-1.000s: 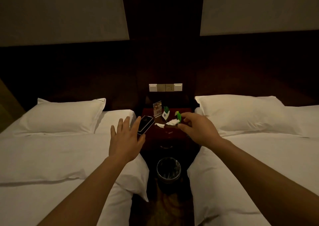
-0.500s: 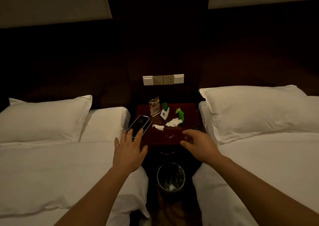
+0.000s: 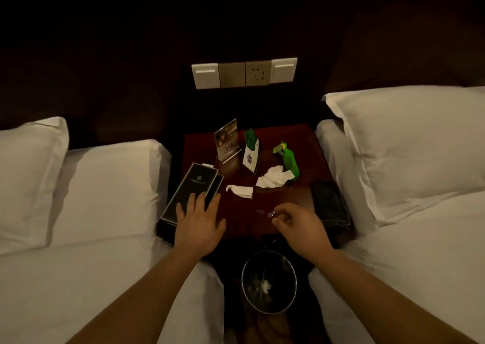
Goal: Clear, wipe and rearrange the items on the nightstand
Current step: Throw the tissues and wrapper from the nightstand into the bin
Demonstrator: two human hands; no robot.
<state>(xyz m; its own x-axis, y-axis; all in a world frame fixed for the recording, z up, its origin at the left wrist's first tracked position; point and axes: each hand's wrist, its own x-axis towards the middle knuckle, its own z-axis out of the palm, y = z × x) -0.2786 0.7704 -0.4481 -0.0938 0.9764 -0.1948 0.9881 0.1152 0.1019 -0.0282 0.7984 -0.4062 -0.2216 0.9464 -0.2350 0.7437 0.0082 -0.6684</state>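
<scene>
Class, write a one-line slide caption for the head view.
Left hand rests on a black box on the nightstand; right hand hovers, fingers curled, near crumpled tissues.

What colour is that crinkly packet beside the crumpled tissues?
The crinkly plastic packet is bright green; head view.

Little can be read in this dim light. On the clear acrylic sign holder (image 3: 227, 142), at the back of the nightstand (image 3: 304, 159) in the middle of the frame, pale digits below a picture look like 39, but they are blurred. The white and green tent card (image 3: 250, 157) just right of it bears a dark green crest emblem, its lettering too small to make out. The black box (image 3: 195, 183), left of centre, shows a small pale emblem over faint print, unreadable. The green packet (image 3: 288, 159) carries a yellow label at its upper end, also unreadable.
</scene>
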